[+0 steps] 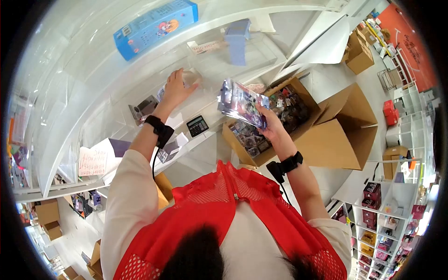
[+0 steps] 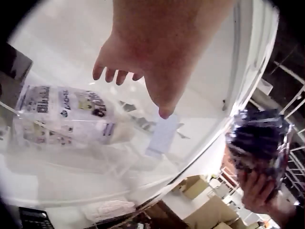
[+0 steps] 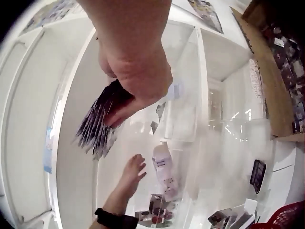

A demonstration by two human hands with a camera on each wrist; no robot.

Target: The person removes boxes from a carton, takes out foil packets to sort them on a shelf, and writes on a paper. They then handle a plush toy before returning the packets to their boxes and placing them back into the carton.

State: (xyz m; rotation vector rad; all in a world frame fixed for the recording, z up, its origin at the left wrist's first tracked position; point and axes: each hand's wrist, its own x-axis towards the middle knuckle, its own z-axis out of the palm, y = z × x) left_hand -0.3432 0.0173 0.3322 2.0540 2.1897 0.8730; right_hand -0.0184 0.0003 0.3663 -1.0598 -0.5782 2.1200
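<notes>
My right hand [image 1: 271, 125] grips a stack of shiny, printed flat packets [image 1: 242, 103], raised over the edge of the white display shelf [image 1: 140, 88]. Fanned edges of the same packets [image 3: 100, 121] show in the right wrist view. My left hand [image 1: 178, 91] reaches over the shelf with spread fingers and holds nothing. Below and beside it lies a clear bag with printed lettering [image 2: 66, 114], partly hidden by the hand in the head view. The left hand [image 3: 129, 175] also appears beside this bag [image 3: 164, 169] in the right wrist view.
A cardboard box [image 1: 228, 140] full of packaged goods stands near my right arm, with another open box [image 1: 345, 140] beyond. On the shelf are a calculator [image 1: 197, 126], a light blue card [image 1: 237, 44] and a small dark box [image 1: 143, 108]. A blue box [image 1: 156, 28] stands higher up.
</notes>
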